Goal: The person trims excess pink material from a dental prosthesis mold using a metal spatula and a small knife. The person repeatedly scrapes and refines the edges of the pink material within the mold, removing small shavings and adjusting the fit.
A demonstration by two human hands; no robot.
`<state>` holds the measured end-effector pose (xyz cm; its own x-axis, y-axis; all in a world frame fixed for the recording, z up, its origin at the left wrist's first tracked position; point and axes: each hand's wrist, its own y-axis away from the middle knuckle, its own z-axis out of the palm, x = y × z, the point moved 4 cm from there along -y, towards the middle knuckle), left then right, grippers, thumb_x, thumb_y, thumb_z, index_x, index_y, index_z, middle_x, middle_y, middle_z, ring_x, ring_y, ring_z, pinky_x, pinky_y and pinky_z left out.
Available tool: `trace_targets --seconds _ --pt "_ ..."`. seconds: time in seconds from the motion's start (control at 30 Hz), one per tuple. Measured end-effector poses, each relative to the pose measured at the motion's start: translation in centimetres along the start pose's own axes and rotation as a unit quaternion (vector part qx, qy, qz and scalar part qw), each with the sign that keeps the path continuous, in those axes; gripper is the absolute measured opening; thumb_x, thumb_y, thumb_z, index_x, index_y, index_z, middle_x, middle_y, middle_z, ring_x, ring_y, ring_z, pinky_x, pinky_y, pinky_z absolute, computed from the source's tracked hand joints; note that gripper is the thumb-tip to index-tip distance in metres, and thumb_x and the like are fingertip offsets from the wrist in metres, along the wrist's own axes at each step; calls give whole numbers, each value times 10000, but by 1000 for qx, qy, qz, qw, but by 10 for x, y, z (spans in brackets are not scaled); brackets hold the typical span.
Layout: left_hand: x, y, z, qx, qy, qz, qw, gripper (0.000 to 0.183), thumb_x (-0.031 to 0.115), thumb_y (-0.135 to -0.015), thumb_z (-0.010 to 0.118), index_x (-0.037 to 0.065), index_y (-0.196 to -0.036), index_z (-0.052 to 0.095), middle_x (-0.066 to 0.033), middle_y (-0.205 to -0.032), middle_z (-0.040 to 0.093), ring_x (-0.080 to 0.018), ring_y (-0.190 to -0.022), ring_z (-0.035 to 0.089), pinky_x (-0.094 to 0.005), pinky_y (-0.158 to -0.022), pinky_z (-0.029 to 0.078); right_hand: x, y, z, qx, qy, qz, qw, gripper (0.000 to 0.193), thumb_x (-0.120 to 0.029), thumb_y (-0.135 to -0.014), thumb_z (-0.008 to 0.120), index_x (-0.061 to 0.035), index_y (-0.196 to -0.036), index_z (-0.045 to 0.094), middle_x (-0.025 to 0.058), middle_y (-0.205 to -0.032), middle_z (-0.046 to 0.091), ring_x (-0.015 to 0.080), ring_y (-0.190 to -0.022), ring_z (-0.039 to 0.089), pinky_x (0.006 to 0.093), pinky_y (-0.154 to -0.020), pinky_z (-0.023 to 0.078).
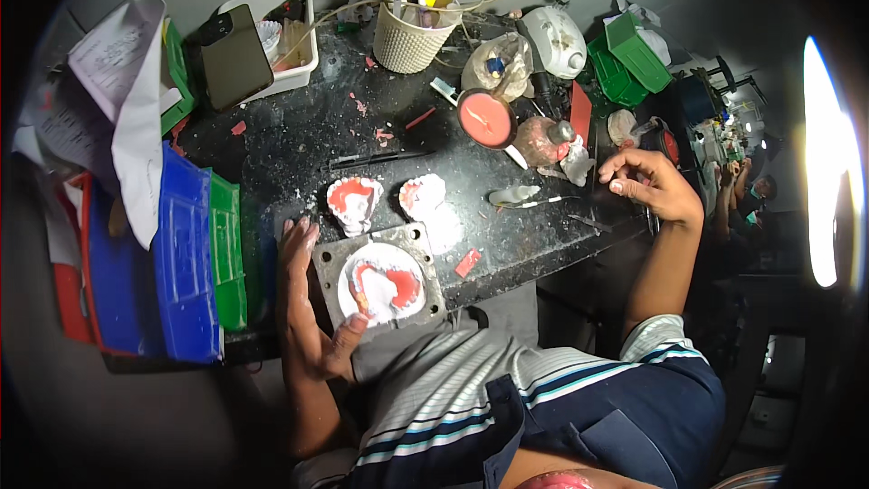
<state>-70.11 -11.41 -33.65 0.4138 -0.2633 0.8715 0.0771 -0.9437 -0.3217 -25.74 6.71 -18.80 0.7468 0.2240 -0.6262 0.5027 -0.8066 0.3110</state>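
A square metal dental flask sits at the table's near edge, with white plaster and a red wax denture base inside its round well. My left hand lies against the flask's left side, fingers stretched out and thumb apart at its near corner. Just beyond stand two plaster dental casts, one with red wax and a paler one. Over the table's right part, my right hand has bent fingers and a pinched thumb and forefinger; anything between them is too small to make out.
Blue and green plastic bins line the left edge. A phone leans on a white tray. Behind are a woven cup of tools, a pink wax dish and a glass burner. A black pen and wax scraps lie about.
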Motion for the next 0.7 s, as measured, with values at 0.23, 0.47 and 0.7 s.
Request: trace_targets --seconds 0.23,0.47,0.7 --pt "-2 -10 2 -11 30 53 998 852 393 -948 697 -102 -1588 432 -284 -1630 484 -441 -1585 374 -515 -1316 247 90 70 51 147 -73 92 982 229 -63 -931 844 -17 -1137 756 -6 -953 715 71 -876 625 266 -792 507" --pt "-13 -8 2 15 134 69 988 752 276 -1015 637 -133 -1599 396 -285 -1648 459 -357 -1587 377 -461 -1332 202 112 74 96 355 39 -7 934 270 -66 -903 844 -13 -1157 771 106 -1046 751 230 -926 706 345 -860 548" --pt "-19 -9 1 0 150 55 987 744 277 -998 681 -102 -1589 435 -247 -1622 497 -331 -1547 426 -441 -1314 236 114 55 99 349 58 10 935 121 -12 -880 815 1 -962 727 108 -910 678 247 -826 656 367 -789 520"
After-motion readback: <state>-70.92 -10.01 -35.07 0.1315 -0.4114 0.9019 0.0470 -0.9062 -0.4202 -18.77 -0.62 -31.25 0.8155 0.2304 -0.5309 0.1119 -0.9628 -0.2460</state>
